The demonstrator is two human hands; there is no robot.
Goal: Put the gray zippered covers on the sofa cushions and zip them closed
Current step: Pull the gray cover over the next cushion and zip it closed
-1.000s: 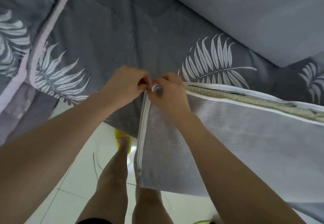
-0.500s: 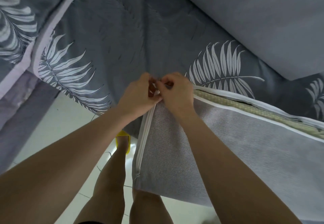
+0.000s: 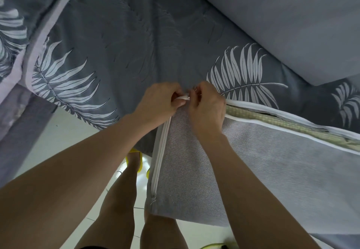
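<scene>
While the short side's zipper sits shut, hands meet at the corner of the gray cover, at 4 o'clock: left hand pinching white tape, right hand apparently pinching the slider. Toward 3 o'clock it gapes over the green cushion; pulling there looks next.
</scene>
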